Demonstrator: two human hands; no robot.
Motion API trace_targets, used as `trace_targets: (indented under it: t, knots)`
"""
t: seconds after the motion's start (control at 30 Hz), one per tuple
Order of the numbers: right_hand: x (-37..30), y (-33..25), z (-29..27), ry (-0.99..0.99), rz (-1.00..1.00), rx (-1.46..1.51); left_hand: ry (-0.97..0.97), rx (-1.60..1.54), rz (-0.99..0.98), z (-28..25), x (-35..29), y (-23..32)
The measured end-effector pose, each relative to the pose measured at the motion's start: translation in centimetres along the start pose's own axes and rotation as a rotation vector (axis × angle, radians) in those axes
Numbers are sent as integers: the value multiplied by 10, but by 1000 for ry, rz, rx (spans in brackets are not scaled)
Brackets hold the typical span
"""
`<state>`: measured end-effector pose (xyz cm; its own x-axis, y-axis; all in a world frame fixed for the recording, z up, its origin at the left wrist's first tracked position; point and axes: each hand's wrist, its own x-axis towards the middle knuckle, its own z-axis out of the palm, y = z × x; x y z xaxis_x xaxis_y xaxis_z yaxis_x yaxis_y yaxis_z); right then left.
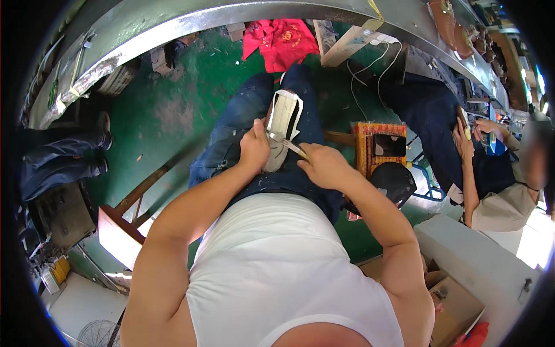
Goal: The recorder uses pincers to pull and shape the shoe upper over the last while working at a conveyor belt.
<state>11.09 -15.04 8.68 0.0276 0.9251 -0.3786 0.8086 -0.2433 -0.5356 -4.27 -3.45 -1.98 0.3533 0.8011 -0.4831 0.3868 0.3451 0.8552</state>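
A shoe in the making [283, 113] rests bottom up between my thighs. Its long pale underside faces me, with ragged white edges of the upper standing round it. My left hand [255, 146] is closed on the shoe's left side, low down. From the right, my right hand [325, 165] grips a hammer [296, 149] by its handle. The metal head lies over the grey near part of the shoe, close to my left fingers. Whether the head touches the shoe I cannot tell.
A metal workbench [191, 22] curves across the far side, with brown shoes [451, 29] at its right. Red cloth [280, 41] lies below. A beaded mat [361, 156] bears a phone [388, 145]. A co-worker [491, 191] sits right; another's legs [63, 153] show left.
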Motion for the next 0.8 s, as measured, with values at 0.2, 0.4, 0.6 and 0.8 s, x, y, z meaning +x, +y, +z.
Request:
trace_targets:
  t: [0.2, 0.4, 0.6, 0.8]
  knots:
    - [14, 20, -4, 315, -75, -171, 44, 290, 264, 0, -7, 8]
    - [9, 50, -20, -36, 132, -25, -39, 400, 300, -2, -10, 16]
    - [38, 24, -20, 290, 36, 442, -98, 464, 300, -2, -13, 22]
    - [41, 23, -25, 36, 91, 220, -113, 508, 281, -5, -10, 19]
